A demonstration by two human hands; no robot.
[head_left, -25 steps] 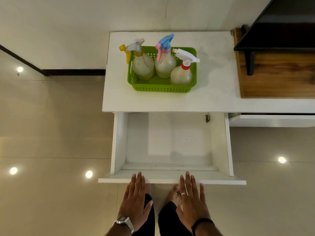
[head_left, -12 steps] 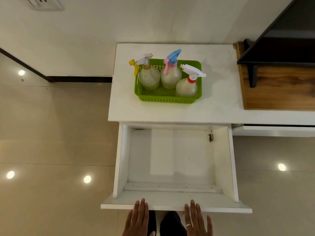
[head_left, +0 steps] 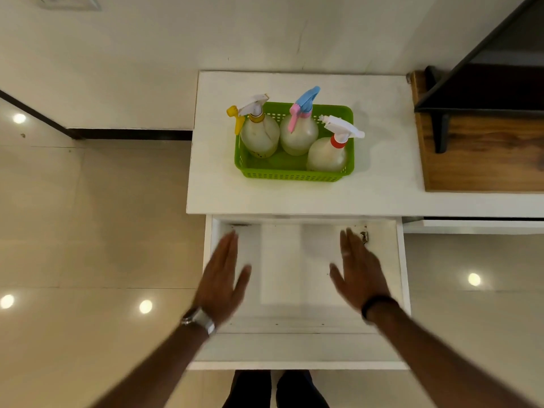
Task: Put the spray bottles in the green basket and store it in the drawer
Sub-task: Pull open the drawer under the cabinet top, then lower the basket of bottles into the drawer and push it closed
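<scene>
**Inventory: one basket, three bottles, one drawer, two hands**

One green basket (head_left: pixel 294 172) is sitting on the white cabinet top (head_left: pixel 382 187), carrying three spray bottles (head_left: pixel 297 136). One drawer (head_left: pixel 279 275) is standing open. Left hand (head_left: pixel 223 278) and right hand (head_left: pixel 359 275) are hovering flat and empty above it; basket lying at 12 o'clock, apart.

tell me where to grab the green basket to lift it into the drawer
Probably the two short end walls of the green basket, left hand and right hand closing in from either side. The spray bottles stand upright and fill the top.
</scene>
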